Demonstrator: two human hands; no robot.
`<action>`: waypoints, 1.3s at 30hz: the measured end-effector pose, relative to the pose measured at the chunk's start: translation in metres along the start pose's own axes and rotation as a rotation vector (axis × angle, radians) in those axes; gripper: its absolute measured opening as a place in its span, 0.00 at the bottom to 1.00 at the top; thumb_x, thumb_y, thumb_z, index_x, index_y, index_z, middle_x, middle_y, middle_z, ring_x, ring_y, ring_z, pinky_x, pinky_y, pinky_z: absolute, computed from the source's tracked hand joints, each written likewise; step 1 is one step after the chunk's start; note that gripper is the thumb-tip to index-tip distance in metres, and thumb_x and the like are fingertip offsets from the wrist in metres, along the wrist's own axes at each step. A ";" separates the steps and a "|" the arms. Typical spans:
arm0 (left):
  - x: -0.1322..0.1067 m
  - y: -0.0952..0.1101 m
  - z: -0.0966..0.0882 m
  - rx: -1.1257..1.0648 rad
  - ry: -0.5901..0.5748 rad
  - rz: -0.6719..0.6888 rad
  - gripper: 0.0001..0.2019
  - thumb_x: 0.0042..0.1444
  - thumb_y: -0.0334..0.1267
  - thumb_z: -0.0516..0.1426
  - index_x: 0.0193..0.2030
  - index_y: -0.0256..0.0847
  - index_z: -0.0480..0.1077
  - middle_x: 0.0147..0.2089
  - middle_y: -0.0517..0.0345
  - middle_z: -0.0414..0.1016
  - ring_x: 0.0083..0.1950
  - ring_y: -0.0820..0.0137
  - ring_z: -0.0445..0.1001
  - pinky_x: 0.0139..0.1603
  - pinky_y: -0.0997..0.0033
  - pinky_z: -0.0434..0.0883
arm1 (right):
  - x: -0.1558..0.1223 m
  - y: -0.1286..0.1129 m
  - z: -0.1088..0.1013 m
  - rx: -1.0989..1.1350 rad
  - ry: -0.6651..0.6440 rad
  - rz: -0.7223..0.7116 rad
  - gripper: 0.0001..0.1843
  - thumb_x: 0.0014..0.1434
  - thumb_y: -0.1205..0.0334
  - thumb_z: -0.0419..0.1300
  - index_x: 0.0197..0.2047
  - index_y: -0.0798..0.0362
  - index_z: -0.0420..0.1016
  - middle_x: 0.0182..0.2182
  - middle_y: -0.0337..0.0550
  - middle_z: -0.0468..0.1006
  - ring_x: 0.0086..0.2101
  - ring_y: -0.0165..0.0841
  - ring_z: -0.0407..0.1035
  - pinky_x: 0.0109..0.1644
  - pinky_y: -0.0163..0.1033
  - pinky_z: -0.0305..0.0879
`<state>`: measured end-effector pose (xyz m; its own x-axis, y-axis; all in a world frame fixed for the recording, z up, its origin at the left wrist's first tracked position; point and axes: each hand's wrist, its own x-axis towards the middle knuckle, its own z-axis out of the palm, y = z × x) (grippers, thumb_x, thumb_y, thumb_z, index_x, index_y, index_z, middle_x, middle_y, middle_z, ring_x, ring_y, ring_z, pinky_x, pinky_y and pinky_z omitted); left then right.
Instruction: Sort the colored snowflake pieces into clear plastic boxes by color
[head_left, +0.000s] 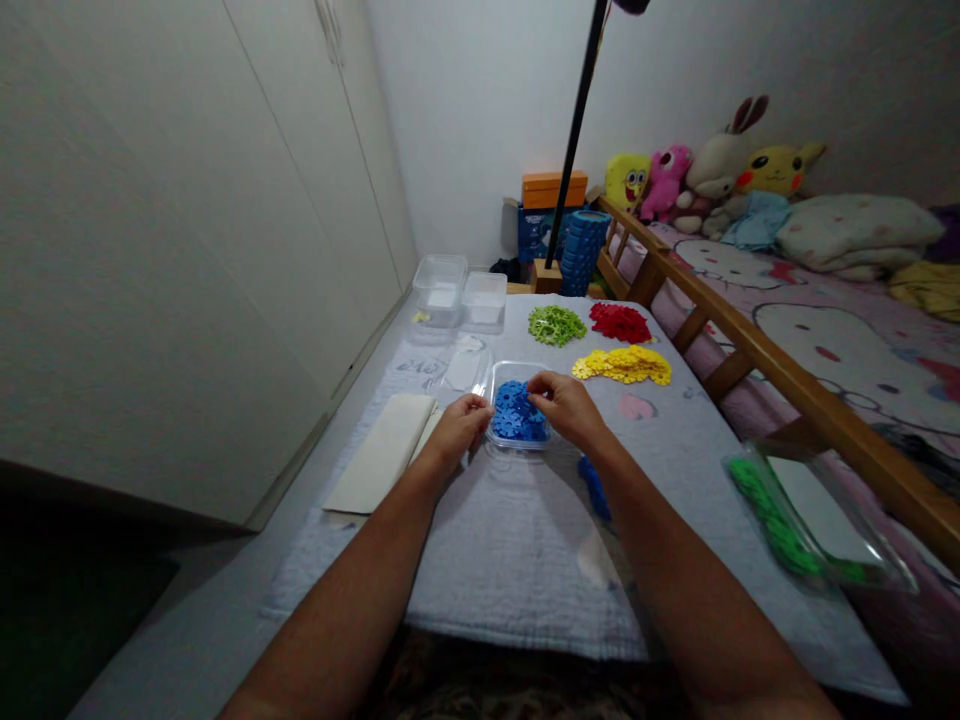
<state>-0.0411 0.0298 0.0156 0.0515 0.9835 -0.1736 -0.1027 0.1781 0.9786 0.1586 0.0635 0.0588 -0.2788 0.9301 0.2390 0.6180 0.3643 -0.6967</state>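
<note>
A clear plastic container (497, 440) holds a pile of blue snowflake-shaped plastic pieces (517, 415) in front of me. At its left wall, my left hand (463, 423) is closed, thumb and fingers pinching the rim. My right hand (564, 402) reaches over the right side with fingertips pinched on a blue piece at the top of the pile. More blue pieces (594, 488) lie on the cloth, partly hidden behind my right forearm. A clear lid (466, 370) rests just behind the container on the left.
Beyond are piles of light green (556, 325), red (620, 322) and yellow pieces (624, 365). Empty clear containers (484, 300) stand at the back left. Folded cream paper (382, 452) lies left; a lidded box of green pieces (780, 520) sits right, near the wooden bed rail (739, 340).
</note>
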 end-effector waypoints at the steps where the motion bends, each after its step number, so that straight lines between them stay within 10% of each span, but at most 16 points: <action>1: 0.000 0.000 0.000 -0.004 -0.001 0.000 0.11 0.47 0.43 0.61 0.31 0.41 0.65 0.19 0.69 0.61 0.16 0.80 0.56 0.17 0.79 0.51 | 0.001 0.001 0.002 -0.029 0.020 0.009 0.05 0.54 0.68 0.61 0.35 0.51 0.77 0.34 0.41 0.80 0.33 0.33 0.70 0.43 0.39 0.65; 8: -0.004 0.004 0.001 0.001 0.003 -0.009 0.11 0.47 0.43 0.61 0.31 0.41 0.65 0.19 0.69 0.61 0.16 0.80 0.56 0.17 0.79 0.51 | -0.018 0.029 -0.033 -0.119 0.107 0.082 0.09 0.56 0.64 0.60 0.40 0.51 0.78 0.39 0.44 0.81 0.35 0.34 0.70 0.44 0.39 0.65; 13: -0.006 0.008 0.003 0.015 0.028 -0.023 0.11 0.46 0.42 0.61 0.31 0.41 0.65 0.19 0.69 0.61 0.16 0.80 0.56 0.16 0.78 0.51 | -0.049 0.059 -0.066 -0.182 -0.151 0.214 0.06 0.52 0.62 0.62 0.34 0.52 0.76 0.33 0.41 0.78 0.32 0.33 0.69 0.38 0.37 0.63; 24: -0.007 0.009 0.003 0.014 0.022 -0.020 0.11 0.45 0.42 0.62 0.31 0.41 0.65 0.19 0.69 0.61 0.16 0.80 0.55 0.16 0.79 0.52 | -0.079 0.081 -0.065 0.060 -0.331 0.345 0.09 0.45 0.60 0.64 0.30 0.51 0.68 0.25 0.35 0.71 0.28 0.31 0.65 0.31 0.35 0.58; 32: -0.005 0.009 0.003 0.007 0.028 -0.031 0.11 0.45 0.42 0.62 0.30 0.41 0.65 0.19 0.69 0.61 0.16 0.80 0.56 0.16 0.78 0.51 | -0.061 0.049 -0.074 0.167 -0.118 0.245 0.11 0.51 0.53 0.63 0.29 0.51 0.70 0.26 0.38 0.73 0.29 0.31 0.66 0.33 0.36 0.61; 39: -0.002 0.004 0.000 0.003 0.016 -0.025 0.11 0.45 0.43 0.62 0.31 0.41 0.65 0.19 0.69 0.61 0.16 0.80 0.56 0.16 0.79 0.52 | -0.023 -0.001 -0.032 0.019 -0.007 0.014 0.03 0.57 0.63 0.60 0.31 0.50 0.73 0.28 0.39 0.77 0.31 0.32 0.69 0.39 0.37 0.63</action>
<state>-0.0412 0.0285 0.0196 0.0380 0.9791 -0.2000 -0.0989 0.2028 0.9742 0.1882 0.0431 0.0753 -0.2755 0.9347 0.2248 0.6079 0.3505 -0.7125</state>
